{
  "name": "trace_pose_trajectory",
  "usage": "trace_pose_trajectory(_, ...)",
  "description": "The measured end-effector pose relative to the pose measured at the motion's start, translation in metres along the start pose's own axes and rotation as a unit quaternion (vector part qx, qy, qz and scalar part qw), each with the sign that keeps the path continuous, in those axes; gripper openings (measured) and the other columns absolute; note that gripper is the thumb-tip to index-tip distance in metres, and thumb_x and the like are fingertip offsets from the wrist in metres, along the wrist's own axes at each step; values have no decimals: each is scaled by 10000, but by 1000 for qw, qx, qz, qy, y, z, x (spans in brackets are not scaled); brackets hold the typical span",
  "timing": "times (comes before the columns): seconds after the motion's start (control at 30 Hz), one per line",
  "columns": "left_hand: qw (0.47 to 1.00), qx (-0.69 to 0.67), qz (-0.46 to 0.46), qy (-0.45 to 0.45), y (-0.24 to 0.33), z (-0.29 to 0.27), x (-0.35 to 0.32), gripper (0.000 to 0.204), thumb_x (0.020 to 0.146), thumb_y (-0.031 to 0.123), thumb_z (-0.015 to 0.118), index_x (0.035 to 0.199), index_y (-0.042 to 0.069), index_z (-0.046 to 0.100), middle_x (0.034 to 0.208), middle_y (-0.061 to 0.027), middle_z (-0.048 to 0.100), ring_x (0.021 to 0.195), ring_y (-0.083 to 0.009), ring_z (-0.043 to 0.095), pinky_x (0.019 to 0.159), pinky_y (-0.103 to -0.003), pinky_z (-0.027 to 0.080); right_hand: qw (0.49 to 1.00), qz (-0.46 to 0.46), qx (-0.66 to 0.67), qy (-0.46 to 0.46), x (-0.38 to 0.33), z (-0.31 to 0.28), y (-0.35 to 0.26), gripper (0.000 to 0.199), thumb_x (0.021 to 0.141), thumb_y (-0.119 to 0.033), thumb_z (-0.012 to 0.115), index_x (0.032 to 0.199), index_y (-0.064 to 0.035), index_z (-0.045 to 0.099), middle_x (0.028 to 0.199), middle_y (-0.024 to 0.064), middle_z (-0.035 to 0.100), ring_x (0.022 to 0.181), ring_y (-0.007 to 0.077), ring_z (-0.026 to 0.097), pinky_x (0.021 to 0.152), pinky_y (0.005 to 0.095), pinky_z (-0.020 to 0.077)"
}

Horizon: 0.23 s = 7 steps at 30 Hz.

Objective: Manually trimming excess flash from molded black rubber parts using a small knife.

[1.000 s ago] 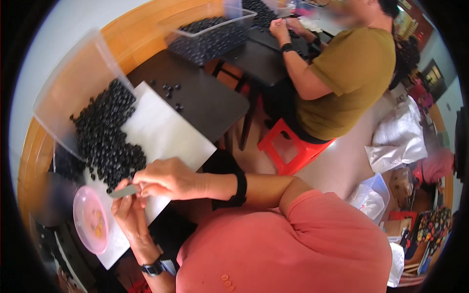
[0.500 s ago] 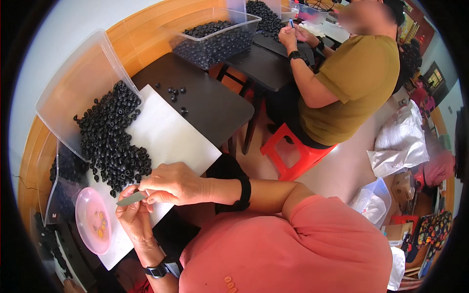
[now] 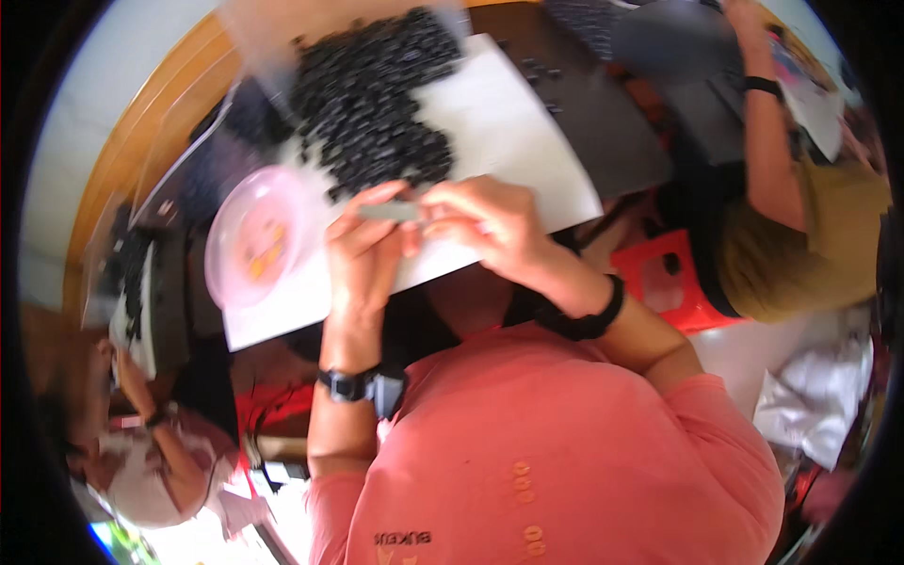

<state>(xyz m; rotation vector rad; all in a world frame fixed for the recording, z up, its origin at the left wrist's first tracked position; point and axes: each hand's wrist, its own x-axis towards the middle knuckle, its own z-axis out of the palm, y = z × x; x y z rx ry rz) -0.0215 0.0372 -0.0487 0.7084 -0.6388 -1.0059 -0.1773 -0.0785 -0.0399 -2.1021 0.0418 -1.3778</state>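
Above the near edge of a white board (image 3: 527, 122), my two hands meet. My right hand (image 3: 499, 226) pinches a flat grey-green blade-like strip (image 3: 386, 211), which reaches across to the fingers of my left hand (image 3: 363, 250). Those left fingers are curled closed beneath the strip; what they hold, if anything, cannot be made out. Just beyond my hands, a heap of small black ring-shaped parts (image 3: 377, 113) spreads over the board. A translucent pink bowl (image 3: 226, 268) with a yellow pattern rests at the board's left end. The view is smeared by motion.
Clear plastic bins stand behind and left of the heap. A dark tabletop (image 3: 603, 132) with a few loose parts adjoins the board. A co-worker (image 3: 800, 235) sits right by a red stool (image 3: 664, 278); another person (image 3: 155, 461) is lower left. A white sack (image 3: 815, 395) lies right.
The whole view has swung left, so the board, bowl and hands appear farther right and higher, and a person at lower left has come into sight. My hands keep their grip around the strip.
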Motion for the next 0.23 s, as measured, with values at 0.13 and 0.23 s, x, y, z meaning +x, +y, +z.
trace_pose_trajectory(0.13, 1000, -22, -2, -4, 3, 8, -1, 285, 902, 27, 606, 1163, -88, 612, 980, -207, 635, 770, -267, 616, 636, -356, 514, 1000, -2, 4, -18, 1, 0, 5, 247, 815, -143, 767, 1029, -80, 661, 796, 57, 688, 665, 231, 656, 600, 328, 517)
trace_pose_trajectory(0.23, 1000, -29, 6, 8, 4, 1, -4, 368, 886, 77, 654, 1226, -53, 602, 1013, -237, 616, 787, -283, 615, 663, -350, 519, 999, 12, 19, -42, 4, 5, -1, 251, 827, -140, 758, 1055, -100, 662, 830, 54, 709, 691, 230, 660, 619, 322, 526)
